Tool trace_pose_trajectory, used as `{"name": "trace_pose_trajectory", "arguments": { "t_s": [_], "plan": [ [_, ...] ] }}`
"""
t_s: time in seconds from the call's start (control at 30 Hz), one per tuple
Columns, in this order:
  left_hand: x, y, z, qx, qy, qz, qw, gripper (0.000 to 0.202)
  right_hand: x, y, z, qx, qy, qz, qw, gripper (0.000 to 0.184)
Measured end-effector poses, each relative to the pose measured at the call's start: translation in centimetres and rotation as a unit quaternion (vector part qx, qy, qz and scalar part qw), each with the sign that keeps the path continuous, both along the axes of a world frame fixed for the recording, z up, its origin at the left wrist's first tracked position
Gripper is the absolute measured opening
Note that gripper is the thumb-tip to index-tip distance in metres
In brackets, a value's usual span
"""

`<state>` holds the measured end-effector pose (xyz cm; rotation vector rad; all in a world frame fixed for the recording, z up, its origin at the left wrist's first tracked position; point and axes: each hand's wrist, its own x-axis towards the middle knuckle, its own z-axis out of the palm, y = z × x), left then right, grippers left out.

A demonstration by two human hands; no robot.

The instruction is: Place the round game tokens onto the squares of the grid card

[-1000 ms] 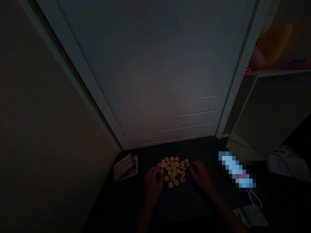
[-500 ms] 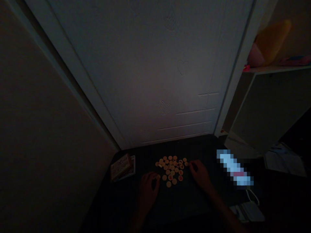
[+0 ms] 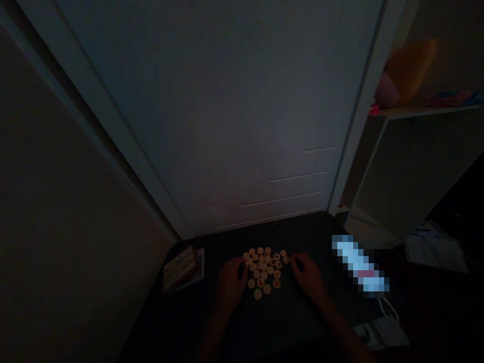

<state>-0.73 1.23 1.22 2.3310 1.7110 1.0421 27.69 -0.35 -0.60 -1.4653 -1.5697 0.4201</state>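
Observation:
Pale round game pieces [image 3: 263,267], several with red or dark markings, lie in a loose cluster on the dark tabletop [image 3: 280,322]. At the cluster's left edge is my left hand [image 3: 231,283], its fingers curled and thumb and forefinger closed at a piece there. My right hand [image 3: 308,275] rests on the right side, thumb and fingertips drawn together beside the outermost piece [image 3: 286,260]. Dim light hides whether anything sits between the right fingertips.
A wooden-looking box lid [image 3: 181,267] with dark markings leans on a pale tray [image 3: 201,264] at the table's left. To the right lies a bright pixelated object [image 3: 361,264], with a white cable [image 3: 391,308] nearby. A white panel [image 3: 234,126] borders the table's back.
My left hand has moved up to the cluster's left edge, where it held a piece lower down before. The right hand has barely moved. The camera view has shifted slightly.

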Motion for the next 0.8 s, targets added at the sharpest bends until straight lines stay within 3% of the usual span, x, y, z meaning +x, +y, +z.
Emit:
{"name": "trace_pose_trajectory", "arguments": {
  "t_s": [0.13, 0.4, 0.63, 0.8],
  "plan": [
    [-0.1, 0.1, -0.1, 0.003, 0.023, 0.008, 1.0, 0.023, 0.0, 0.0, 0.2, 0.001, 0.002, -0.001, 1.0, 0.027],
    [-0.8, -2.1, -1.0, 0.001, 0.015, -0.013, 1.0, 0.027, -0.1, 0.0, 0.2, 0.002, 0.013, -0.007, 1.0, 0.025],
    [0.5, -1.6, 0.3, -0.023, 0.07, -0.047, 0.996, 0.057, 0.0, 0.1, 0.0, 0.001, 0.005, -0.002, 1.0, 0.028],
    [0.7, -0.9, 0.5, -0.065, 0.138, -0.076, 0.985, 0.061, 0.1, -0.1, 0.2, -0.014, 0.007, 0.007, 1.0, 0.029]
  ]
}}
